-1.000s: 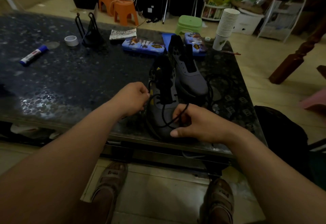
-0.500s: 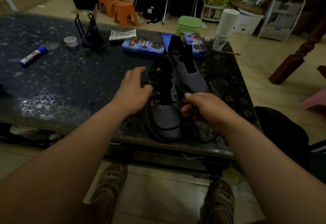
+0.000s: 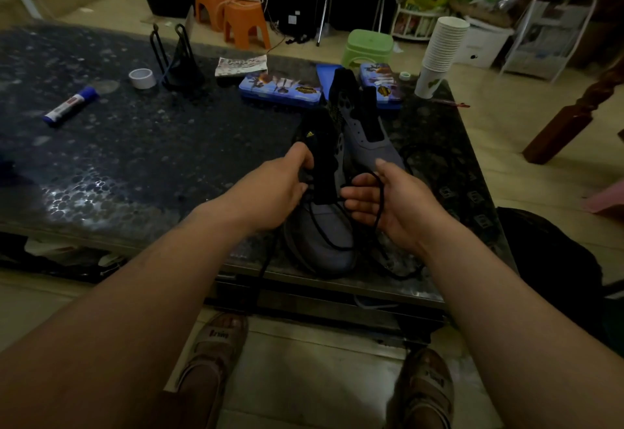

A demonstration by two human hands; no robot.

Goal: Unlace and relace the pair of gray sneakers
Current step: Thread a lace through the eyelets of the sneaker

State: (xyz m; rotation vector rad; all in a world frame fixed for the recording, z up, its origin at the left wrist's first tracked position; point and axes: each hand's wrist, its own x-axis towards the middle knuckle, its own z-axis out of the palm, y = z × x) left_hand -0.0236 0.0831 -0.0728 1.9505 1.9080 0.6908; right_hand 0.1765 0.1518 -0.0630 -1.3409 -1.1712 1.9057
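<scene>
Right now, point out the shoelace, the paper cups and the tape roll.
shoelace [image 3: 381, 199]: head view, the stretch crossing the right hand [image 3: 396, 207].
paper cups [image 3: 442, 45]: head view, middle of the stack.
tape roll [image 3: 143, 83]: head view, its outer wall.

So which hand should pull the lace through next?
Right. The black lace lies across the open right hand, while the left hand grips the tongue of the near sneaker, steadying it.

On the table [image 3: 135, 158], centre frame outward.
The near sneaker [image 3: 324, 239] sits lower left of the far sneaker [image 3: 368, 138]; tape roll [image 3: 142, 77] and marker [image 3: 69, 106] upper left, paper cups [image 3: 439, 50] upper right.
</scene>
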